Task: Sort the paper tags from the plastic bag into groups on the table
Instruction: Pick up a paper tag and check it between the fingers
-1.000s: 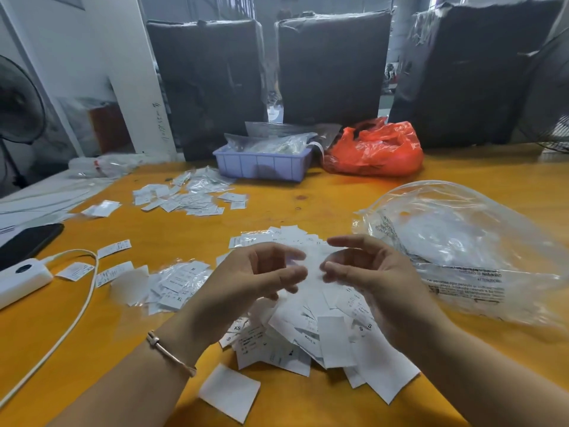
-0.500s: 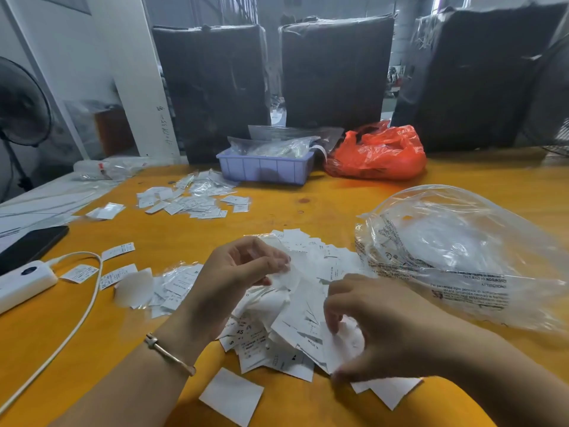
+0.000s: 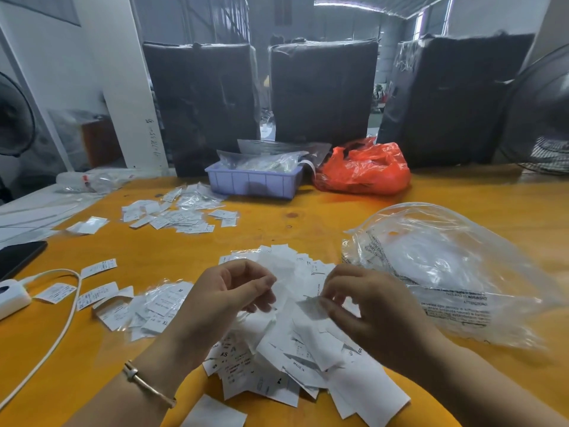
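Table (image 3: 308, 208): orange top, carrying everything below.
Plastic bag (image 3: 446, 272): clear, slumped and crumpled on the right, just beside the right hand; probably emptied, though contents hard to tell through the film.
Main heap of paper tags (image 3: 295, 359): unsorted white pile at centre, directly under both hands, size letters such as S and XS showing.
Far group of tags (image 3: 172, 215): spread toward the back left, near a lilac tray (image 3: 252, 181).
Near-left group of tags (image 3: 154, 306): partly in clear sleeves, M and XL readable.
Left hand (image 3: 228, 291): fingers curled, thumb and forefinger apparently pinching a white tag above the heap.
Right hand (image 3: 366, 306): fingertips pinching the edge of another tag lifted from the heap.
Step in hand: picking single tags off the heap, likely reading the size.
Next move: separating 1 tag cleanly, then laying it on the matching group at left.
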Demonstrator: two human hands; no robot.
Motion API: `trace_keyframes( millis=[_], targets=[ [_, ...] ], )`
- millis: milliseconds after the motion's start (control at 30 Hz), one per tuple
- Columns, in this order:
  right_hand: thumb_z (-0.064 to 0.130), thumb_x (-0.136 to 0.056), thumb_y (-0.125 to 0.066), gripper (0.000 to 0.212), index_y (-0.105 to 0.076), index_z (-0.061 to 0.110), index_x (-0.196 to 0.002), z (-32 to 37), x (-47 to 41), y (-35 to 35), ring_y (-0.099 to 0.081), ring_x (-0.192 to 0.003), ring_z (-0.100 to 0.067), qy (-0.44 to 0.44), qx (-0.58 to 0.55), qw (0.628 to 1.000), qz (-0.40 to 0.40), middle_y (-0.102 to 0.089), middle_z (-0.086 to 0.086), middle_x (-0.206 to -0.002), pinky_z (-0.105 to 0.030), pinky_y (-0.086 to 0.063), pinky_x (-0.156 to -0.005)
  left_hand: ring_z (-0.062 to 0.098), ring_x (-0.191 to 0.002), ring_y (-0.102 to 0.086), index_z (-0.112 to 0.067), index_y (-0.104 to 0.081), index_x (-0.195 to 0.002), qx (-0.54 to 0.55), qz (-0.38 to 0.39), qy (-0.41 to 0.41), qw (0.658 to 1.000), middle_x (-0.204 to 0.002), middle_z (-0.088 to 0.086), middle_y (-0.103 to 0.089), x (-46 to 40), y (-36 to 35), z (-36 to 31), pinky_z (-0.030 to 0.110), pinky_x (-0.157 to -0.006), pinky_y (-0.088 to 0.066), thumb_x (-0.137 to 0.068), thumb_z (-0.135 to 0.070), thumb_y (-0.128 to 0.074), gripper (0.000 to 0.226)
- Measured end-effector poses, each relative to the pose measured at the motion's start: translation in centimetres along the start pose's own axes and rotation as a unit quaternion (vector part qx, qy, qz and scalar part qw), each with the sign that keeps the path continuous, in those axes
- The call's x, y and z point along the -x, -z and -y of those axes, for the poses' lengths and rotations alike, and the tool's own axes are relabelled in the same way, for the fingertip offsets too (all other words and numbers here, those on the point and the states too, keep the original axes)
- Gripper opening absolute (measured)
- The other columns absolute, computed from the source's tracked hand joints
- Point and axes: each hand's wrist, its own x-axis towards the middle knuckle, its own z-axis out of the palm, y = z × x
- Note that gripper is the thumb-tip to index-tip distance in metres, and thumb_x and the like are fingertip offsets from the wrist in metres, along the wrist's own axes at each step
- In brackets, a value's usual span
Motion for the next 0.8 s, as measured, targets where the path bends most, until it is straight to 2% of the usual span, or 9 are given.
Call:
trace_keyframes(
  millis=[100,167,233,267,333,367,433,600,800],
  targets=[
    [0.013,-0.084,-0.070,0.010,-0.070,0.015,-0.074,-0.41,-0.14,-0.06,-0.056,-0.059,-0.005,-0.028,-0.031,0.996,-0.080,-0.063,0.011,-0.068,-0.024,-0.048,-0.053,0.020,-0.065,-0.067,-0.003,-0.071,-0.089,-0.018,0.008,-0.004,1.000,-0.075,0.012,-0.074,0.11,-0.10,-0.17,0.024,-0.060,-0.051,-0.083,-0.024,-0.067,0.022],
    [0.008,-0.081,-0.072,0.013,-0.069,0.014,-0.070,-0.68,-0.14,-0.13,-0.059,-0.056,-0.011,-0.065,-0.105,0.986,-0.116,-0.064,0.007,-0.061,-0.033,-0.051,-0.053,0.021,-0.066,-0.070,-0.003,-0.070,-0.089,-0.020,0.017,-0.002,1.000,-0.077,0.013,-0.075,0.22,-0.12,-0.29,0.023,-0.058,-0.052,-0.083,-0.026,-0.066,0.024],
    [0.004,-0.079,-0.071,0.015,-0.067,0.014,-0.069,-0.78,-0.12,-0.25,-0.064,-0.059,-0.023,-0.098,-0.187,0.970,-0.118,-0.066,-0.002,-0.062,-0.047,-0.054,-0.059,0.023,-0.069,-0.072,-0.002,-0.069,-0.089,-0.020,0.027,0.000,0.999,-0.080,0.013,-0.076,0.27,-0.15,-0.44,0.022,-0.058,-0.053,-0.082,-0.025,-0.067,0.024],
    [0.002,-0.079,-0.071,0.017,-0.065,0.014,-0.068,-0.75,-0.09,-0.33,-0.066,-0.061,-0.025,-0.110,-0.221,0.962,-0.113,-0.067,-0.005,-0.064,-0.049,-0.055,-0.061,0.025,-0.071,-0.073,-0.002,-0.069,-0.089,-0.022,0.031,0.000,0.999,-0.081,0.013,-0.076,0.26,-0.16,-0.42,0.022,-0.058,-0.053,-0.083,-0.021,-0.067,0.020],
    [0.000,-0.080,-0.071,0.019,-0.064,0.015,-0.069,-0.79,-0.02,-0.57,-0.070,-0.063,-0.019,-0.128,-0.270,0.948,-0.106,-0.072,-0.004,-0.070,-0.037,-0.057,-0.056,0.026,-0.074,-0.074,-0.002,-0.068,-0.090,-0.025,0.040,0.005,0.999,-0.083,0.011,-0.077,0.26,-0.20,-0.47,0.022,-0.059,-0.054,-0.085,-0.014,-0.069,0.013],
    [0.001,-0.080,-0.072,0.018,-0.064,0.015,-0.072,-0.78,-0.02,-0.71,-0.071,-0.063,-0.017,-0.138,-0.287,0.942,-0.104,-0.073,-0.002,-0.072,-0.027,-0.054,-0.053,0.026,-0.075,-0.075,-0.003,-0.067,-0.091,-0.025,0.045,0.008,0.999,-0.084,0.011,-0.077,0.30,-0.23,-0.52,0.023,-0.060,-0.054,-0.083,-0.015,-0.070,0.015],
    [0.005,-0.082,-0.072,0.013,-0.065,0.016,-0.080,-0.74,-0.07,-0.88,-0.072,-0.064,-0.015,-0.159,-0.314,0.930,-0.104,-0.075,0.001,-0.076,-0.020,-0.050,-0.051,0.027,-0.077,-0.075,-0.004,-0.068,-0.094,-0.021,0.053,0.015,0.998,-0.086,0.010,-0.078,0.31,-0.32,-0.61,0.023,-0.061,-0.055,-0.079,-0.023,-0.070,0.024],
    [0.010,-0.086,-0.069,0.005,-0.067,0.013,-0.088,-0.86,-0.29,-0.82,-0.071,-0.062,-0.020,-0.204,-0.389,0.890,-0.124,-0.075,-0.002,-0.075,-0.019,-0.048,-0.049,0.027,-0.081,-0.075,-0.007,-0.071,-0.094,-0.005,0.067,0.020,0.998,-0.089,0.010,-0.078,0.33,-0.38,-0.68,0.023,-0.063,-0.055,-0.083,-0.029,-0.064,0.025],
    [0.009,-0.087,-0.065,0.003,-0.064,0.006,-0.089,-0.70,-0.38,-0.60,-0.067,-0.055,-0.022,-0.212,-0.473,0.846,-0.122,-0.074,-0.014,-0.072,-0.020,-0.045,-0.046,0.028,-0.083,-0.075,-0.007,-0.071,-0.094,0.003,0.085,0.023,0.996,-0.091,0.011,-0.078,0.44,-0.33,-0.79,0.023,-0.064,-0.056,-0.080,-0.026,-0.070,0.024]
  ],
)
